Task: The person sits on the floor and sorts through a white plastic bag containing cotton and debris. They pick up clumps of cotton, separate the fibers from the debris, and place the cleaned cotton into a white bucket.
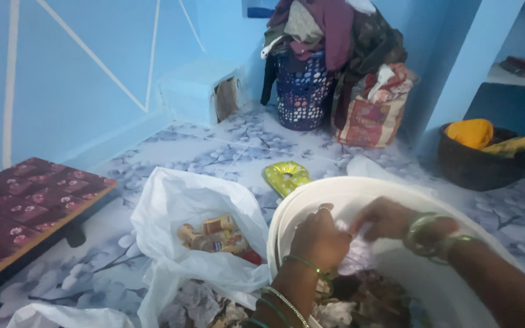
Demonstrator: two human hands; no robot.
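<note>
Now, starting well off to the left of the fingers, a low board with a dark red flowered cover (28,200) sits on the patterned floor (214,146), and nearer in lies an open white plastic bag (183,206) with small brownish bottles (214,234) showing in its mouth. Just right of that bag, the left hand (318,240) is inside the big white tub (347,191), fingers (326,212) clenched on a thin clear plastic wrapper (350,246). Meeting it from the other side, the right hand (387,218) pinches the same wrapper, bangles (423,234) at the wrist; both hands grip it between them, above crumpled scraps (360,304) in the tub's bottom. To do this well, I'd judge, keep the pinches close together on the film so it doesn't slip, and work over the tub so anything loose drops inside. Past the fingers, a yellow-green packet (287,176) lies on the floor; farther back stand a spotted laundry basket (302,91) piled with clothes and a striped bag (369,115), and far right a dark basket (481,161) holding yellow cloth.
</note>
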